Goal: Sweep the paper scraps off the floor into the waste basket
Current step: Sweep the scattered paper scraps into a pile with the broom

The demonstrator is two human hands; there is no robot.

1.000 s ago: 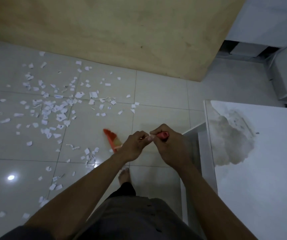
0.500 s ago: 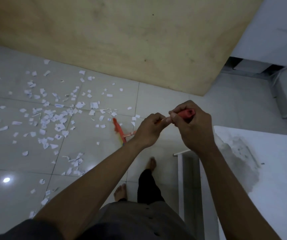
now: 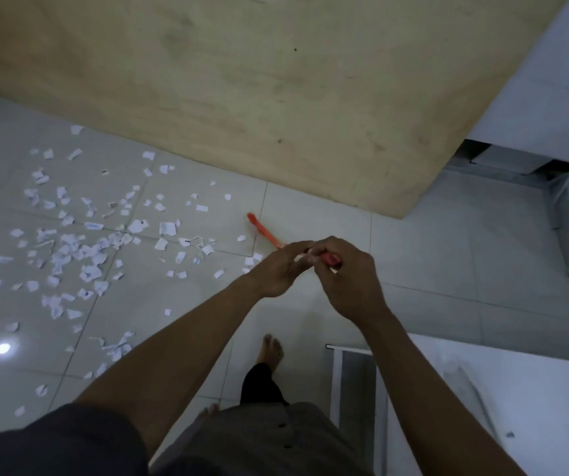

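Both hands are curled around the handle of a red broom (image 3: 265,233), the left hand (image 3: 278,269) lower on the shaft and the right hand (image 3: 348,280) gripping its top end, the two touching. The broom's long axis slants away from the person up and to the left, its far end pointing down at the tiled floor (image 3: 430,262) close to the beige wall (image 3: 276,97). Paper scraps (image 3: 167,228) lie scattered over the floor to its left, the nearest just beside it, and a white bench (image 3: 533,389) stands at lower right.
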